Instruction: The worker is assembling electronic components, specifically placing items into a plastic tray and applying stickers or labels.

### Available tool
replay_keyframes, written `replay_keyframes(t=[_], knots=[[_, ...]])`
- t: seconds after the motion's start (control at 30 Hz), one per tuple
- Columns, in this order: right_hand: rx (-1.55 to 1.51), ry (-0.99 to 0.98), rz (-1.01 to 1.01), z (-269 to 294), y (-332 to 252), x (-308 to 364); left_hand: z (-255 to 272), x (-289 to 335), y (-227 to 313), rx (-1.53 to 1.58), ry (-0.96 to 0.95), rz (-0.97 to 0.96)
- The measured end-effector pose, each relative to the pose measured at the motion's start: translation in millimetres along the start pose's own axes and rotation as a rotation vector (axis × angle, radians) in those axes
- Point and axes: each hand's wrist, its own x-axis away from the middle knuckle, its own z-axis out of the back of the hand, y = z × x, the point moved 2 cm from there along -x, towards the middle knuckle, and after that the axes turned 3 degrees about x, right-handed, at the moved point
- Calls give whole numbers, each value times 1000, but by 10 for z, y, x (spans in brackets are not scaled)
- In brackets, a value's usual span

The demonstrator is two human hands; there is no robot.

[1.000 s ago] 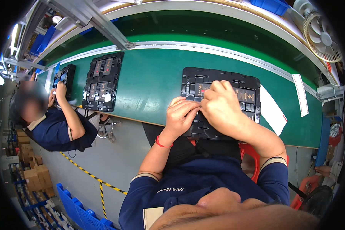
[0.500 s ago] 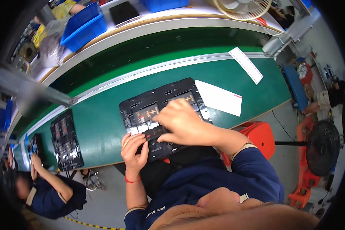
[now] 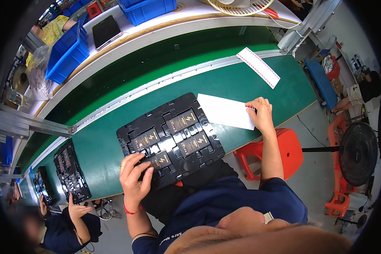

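Note:
A black plastic tray [image 3: 180, 163] lies in front of me, with flat black batteries [image 3: 183, 121] bearing gold print in its pockets. My left hand [image 3: 134, 178] rests at the tray's near left side, its fingertips on a battery [image 3: 160, 160] and thumb apart. To the right of the tray lies a white sheet [image 3: 224, 111] with a short row of red stickers [image 3: 250, 106] at its right end. There my right hand [image 3: 262, 115] pinches a sticker at that row between thumb and fingers; the fingertips partly cover it.
Farther back lies a white strip [image 3: 258, 67] with red marks along its edges. Left along the green bench [image 3: 101, 161] sits another black tray [image 3: 72, 171], with a co-worker's hand [image 3: 78, 210] at it. A red stool [image 3: 290, 152] and a black fan [image 3: 357, 158] stand at right.
My right hand has left the tray and moved right to the stickers on the white sheet, uncovering the batteries. My left hand stays at the tray's near left side. The view has shifted.

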Motion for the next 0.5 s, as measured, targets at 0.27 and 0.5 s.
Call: replay_keyframes(t=[0.27,0.5], knots=[[-207,19,70,-62,66,6,-368,-660,26,21,-239,-81],[-335,-260,-9,169,73,96,-833,-889,-93,-174,-365,-90]])
